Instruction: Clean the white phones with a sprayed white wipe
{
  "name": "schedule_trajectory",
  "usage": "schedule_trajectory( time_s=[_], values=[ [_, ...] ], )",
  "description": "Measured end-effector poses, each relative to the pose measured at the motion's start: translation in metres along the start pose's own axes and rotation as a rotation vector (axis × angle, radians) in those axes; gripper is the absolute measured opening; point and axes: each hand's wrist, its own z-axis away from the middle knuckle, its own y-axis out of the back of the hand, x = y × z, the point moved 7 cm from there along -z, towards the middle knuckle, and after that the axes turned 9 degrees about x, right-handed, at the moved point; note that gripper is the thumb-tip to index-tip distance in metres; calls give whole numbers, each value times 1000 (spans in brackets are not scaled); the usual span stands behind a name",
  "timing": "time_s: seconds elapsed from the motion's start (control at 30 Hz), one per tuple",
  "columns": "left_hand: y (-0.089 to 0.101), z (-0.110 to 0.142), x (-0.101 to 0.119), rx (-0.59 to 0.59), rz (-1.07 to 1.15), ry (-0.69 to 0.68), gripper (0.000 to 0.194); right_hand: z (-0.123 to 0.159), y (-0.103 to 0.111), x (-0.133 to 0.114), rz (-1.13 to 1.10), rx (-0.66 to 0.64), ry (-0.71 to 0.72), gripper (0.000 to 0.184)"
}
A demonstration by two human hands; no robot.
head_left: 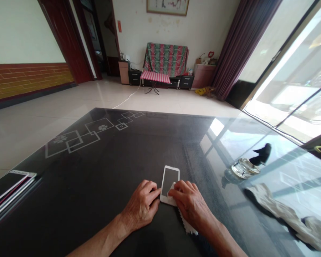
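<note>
Two hands are seen in the head view, both down on a dark glossy table point(117, 153). Off to the right, a glass ashtray point(245, 167) and a crumpled rag point(280, 210) are parked well clear; two more phones point(8, 189) are stacked at the left edge. Nothing is blocking the work. A white phone point(170, 181) is laid flat near the front edge, long axis running away from the person, tilted slightly right. It's steadied by the left hand point(141, 207), fingers curled against its side, while a small white cloth point(187, 225) is pressed onto its lower screen by the right hand point(189, 203).
</note>
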Motion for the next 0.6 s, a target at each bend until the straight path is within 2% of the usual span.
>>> schedule_trajectory(
  time_s=[0.33, 0.6],
  values=[
    [-6, 2, 2, -68, -30, -33, 18, -18, 0, 13, -31, 50, 8, 27],
    [-8, 0, 3, -55, -44, -37, 19, -5, -1, 10, -47, 2, 16, 26]
  ],
)
